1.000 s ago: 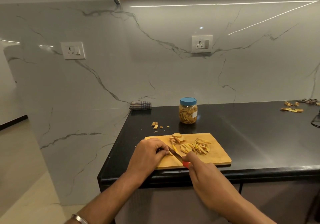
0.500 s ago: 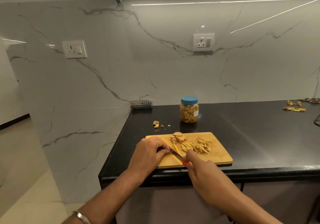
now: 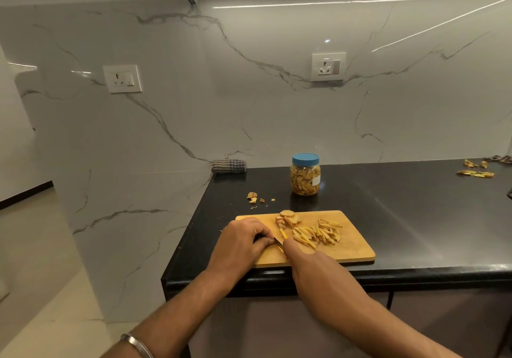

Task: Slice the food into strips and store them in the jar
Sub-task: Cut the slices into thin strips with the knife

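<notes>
Head view: cutting board at the counter's front edge, capped jar behind. Strips look light, stiff, slippery. Left hand curls on a piece; right hand grips the knife.

strips: yellow, piled on board | jar: upright, blue-lidded, behind

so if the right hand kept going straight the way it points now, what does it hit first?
Probably the left hand: the right hand points up-left across the cutting board, knife blade leading, its tip already at the left fingers. Depth is unclear.
</notes>
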